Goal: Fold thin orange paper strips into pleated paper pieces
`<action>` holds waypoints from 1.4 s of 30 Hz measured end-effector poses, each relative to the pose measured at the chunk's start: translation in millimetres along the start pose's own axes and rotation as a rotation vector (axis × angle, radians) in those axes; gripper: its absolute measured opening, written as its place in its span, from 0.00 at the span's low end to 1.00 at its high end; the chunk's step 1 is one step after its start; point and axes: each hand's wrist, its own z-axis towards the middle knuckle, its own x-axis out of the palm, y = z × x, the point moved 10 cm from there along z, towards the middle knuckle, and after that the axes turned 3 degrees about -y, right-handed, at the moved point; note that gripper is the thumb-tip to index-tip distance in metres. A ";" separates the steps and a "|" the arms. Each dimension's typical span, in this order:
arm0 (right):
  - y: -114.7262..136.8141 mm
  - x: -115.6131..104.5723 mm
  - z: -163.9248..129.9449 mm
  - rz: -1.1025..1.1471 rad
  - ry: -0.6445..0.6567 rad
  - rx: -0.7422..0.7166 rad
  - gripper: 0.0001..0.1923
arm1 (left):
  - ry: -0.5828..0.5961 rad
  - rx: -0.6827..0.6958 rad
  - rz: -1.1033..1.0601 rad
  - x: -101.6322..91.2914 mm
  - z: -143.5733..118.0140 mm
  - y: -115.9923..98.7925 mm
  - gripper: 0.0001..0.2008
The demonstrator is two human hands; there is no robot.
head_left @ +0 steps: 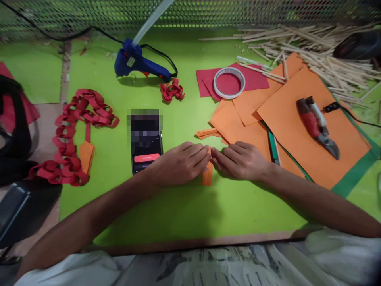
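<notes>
Where fingertips met on the green mat [184,214], a small orange paper strip [207,176], folded, mostly hidden. Pressed flat from both sides: left hand [181,162] and right hand [241,161], palms down, fingers nearly straight and pinching its top edge. Just left, a phone [146,153]; right, orange sheets [309,131].

Both forearms are bare from elbow to fingertips, with no watch, band or ring showing on the left hand [178,162] or the right hand [242,161]. A pale, whitish short sleeve [68,270] covers the left upper arm at about seven o'clock in the view, and a matching pale sleeve [342,248] wraps the right upper arm at about four o'clock, its cloth creased into soft folds. Along the bottom edge at six o'clock lies light cloth [208,266] with dark, streaky, marbled markings, covering the person's lap or front.
</notes>
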 end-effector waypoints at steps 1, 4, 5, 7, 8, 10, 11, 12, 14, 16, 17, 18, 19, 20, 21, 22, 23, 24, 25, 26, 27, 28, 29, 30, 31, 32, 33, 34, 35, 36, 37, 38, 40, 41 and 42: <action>-0.3 0.1 0.1 0.005 0.002 0.003 0.13 | -0.001 -0.002 0.002 0.1 -0.1 0.2 0.17; -0.8 0.6 0.3 0.001 0.008 0.009 0.13 | -0.002 -0.006 0.003 0.4 0.0 0.6 0.18; -0.8 0.4 0.4 -0.002 0.006 0.010 0.13 | 0.000 -0.007 0.002 0.7 0.1 0.7 0.18; -0.7 -0.3 0.7 -0.007 0.000 0.010 0.12 | 0.004 -0.010 0.001 1.0 0.3 1.0 0.18; -0.3 -0.6 1.0 -0.007 -0.003 0.008 0.12 | 0.005 -0.009 0.000 0.9 0.5 1.0 0.18; 0.1 -1.0 1.5 -0.006 -0.007 0.005 0.12 | 0.006 -0.009 -0.002 0.6 0.8 1.1 0.18; 0.0 -1.1 1.8 -0.005 -0.007 0.007 0.12 | 0.004 -0.008 -0.005 0.2 1.1 1.1 0.17; -0.1 -1.1 2.0 -0.004 -0.007 0.008 0.12 | 0.002 -0.008 -0.008 0.0 1.4 1.1 0.17; -0.4 -1.5 2.2 -0.003 -0.008 0.011 0.12 | 0.001 -0.010 -0.013 -0.1 1.9 1.3 0.17; -0.3 -1.6 2.1 -0.001 -0.006 0.009 0.12 | -0.001 -0.014 -0.019 -0.1 2.4 1.4 0.17; 0.0 -1.6 2.0 0.002 -0.005 0.006 0.12 | 0.001 -0.018 -0.021 0.1 2.6 1.7 0.17; 0.2 -1.5 1.8 0.004 -0.004 0.004 0.12 | 0.003 -0.023 -0.022 0.5 2.6 2.1 0.17; 0.3 -1.3 1.6 0.004 -0.002 0.003 0.13 | 0.005 -0.026 -0.022 0.8 2.6 2.4 0.18; 0.2 -1.0 1.3 0.002 -0.002 0.004 0.12 | 0.006 -0.030 -0.020 1.0 2.4 2.7 0.18; 0.0 -0.6 0.9 -0.001 0.000 0.007 0.12 | 0.007 -0.031 -0.019 1.2 2.3 2.9 0.18; -0.4 0.0 0.5 -0.003 0.002 0.012 0.12 | 0.004 -0.030 -0.019 1.0 2.2 2.9 0.18; -0.9 0.4 0.0 -0.001 0.002 0.017 0.12 | 0.002 -0.029 -0.021 0.8 2.0 2.9 0.18; -1.3 0.7 -0.5 0.004 0.002 0.020 0.13 | -0.003 -0.028 -0.024 0.5 2.0 2.9 0.19; -1.7 0.8 -1.1 0.011 0.001 0.022 0.13 | -0.005 -0.029 -0.027 0.2 2.0 3.1 0.19; -2.0 0.8 -1.7 0.019 -0.001 0.022 0.14 | -0.007 -0.030 -0.030 0.0 2.1 3.3 0.19; -2.4 0.8 -2.4 0.024 -0.001 0.023 0.15 | -0.009 -0.032 -0.031 -0.2 2.2 3.6 0.19; -2.8 0.9 -3.0 0.026 0.001 0.024 0.15 | -0.010 -0.035 -0.033 -0.3 2.4 4.0 0.19; -3.3 1.3 -3.6 0.027 0.006 0.024 0.16 | -0.010 -0.038 -0.036 -0.3 2.5 4.3 0.19; -4.0 1.8 -4.1 0.028 0.012 0.026 0.16 | -0.012 -0.039 -0.039 -0.5 2.7 4.5 0.19; -4.6 2.2 -4.5 0.029 0.017 0.027 0.16 | -0.011 -0.040 -0.044 -0.4 2.9 4.8 0.19; -5.1 2.5 -4.9 0.029 0.022 0.028 0.16 | -0.012 -0.042 -0.048 -0.4 2.9 5.1 0.19; -5.5 2.6 -5.1 0.029 0.023 0.027 0.15 | -0.012 -0.044 -0.052 -0.3 2.9 5.4 0.18; -5.9 2.4 -5.2 0.029 0.021 0.025 0.15 | -0.014 -0.045 -0.056 -0.3 2.8 5.6 0.18; -6.2 2.2 -5.4 0.030 0.019 0.023 0.15 | -0.016 -0.046 -0.059 -0.4 2.7 5.9 0.18; -6.6 2.1 -5.5 0.033 0.017 0.022 0.15 | -0.017 -0.048 -0.060 -0.3 2.5 6.1 0.18; -6.9 2.0 -5.5 0.037 0.016 0.020 0.15 | -0.020 -0.049 -0.062 -0.5 2.4 6.3 0.18; -7.2 2.2 -5.6 0.040 0.017 0.020 0.15 | -0.023 -0.049 -0.063 -0.7 2.3 6.4 0.18; -7.4 2.7 -5.7 0.045 0.022 0.020 0.15 | -0.025 -0.048 -0.062 -0.7 2.3 6.1 0.18; -7.3 2.9 -5.7 0.047 0.024 0.020 0.15 | -0.028 -0.048 -0.060 -0.9 2.3 5.9 0.19; -7.1 2.9 -5.7 0.048 0.025 0.021 0.15 | -0.031 -0.047 -0.056 -1.0 2.4 5.6 0.19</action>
